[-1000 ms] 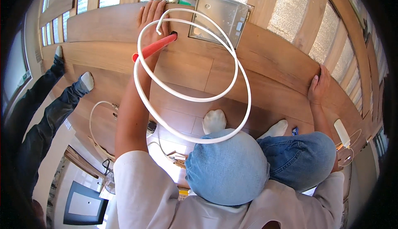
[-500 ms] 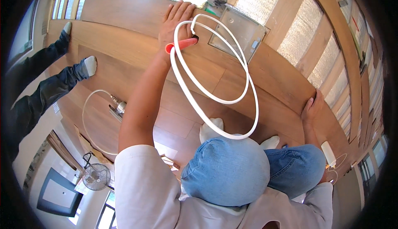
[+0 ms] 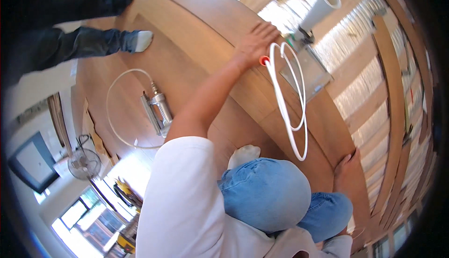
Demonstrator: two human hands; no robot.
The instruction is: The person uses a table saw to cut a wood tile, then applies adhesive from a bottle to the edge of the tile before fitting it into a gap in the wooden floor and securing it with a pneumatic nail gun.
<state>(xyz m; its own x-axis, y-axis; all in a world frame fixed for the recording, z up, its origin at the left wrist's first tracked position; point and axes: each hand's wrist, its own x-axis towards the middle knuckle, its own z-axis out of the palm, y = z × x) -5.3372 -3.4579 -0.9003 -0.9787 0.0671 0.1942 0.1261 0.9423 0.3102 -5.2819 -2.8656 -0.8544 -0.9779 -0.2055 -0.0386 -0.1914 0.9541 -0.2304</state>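
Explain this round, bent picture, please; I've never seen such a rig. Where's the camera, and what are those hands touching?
There is no machine: these are a person's bare hands. A fisheye camera on that person's head looks down, which bends straight edges toward the rim. The left hand lies flat on a long brown wooden board; the right hand touches its edge, partly hidden, so I cannot tell whether it grips. Beside the left hand, a looped white cable comes out of a red plastic tube. On the brown wooden floor lies a silver metal tool with a thin pale hose. The legs in dark jeans at upper left belong to someone else.
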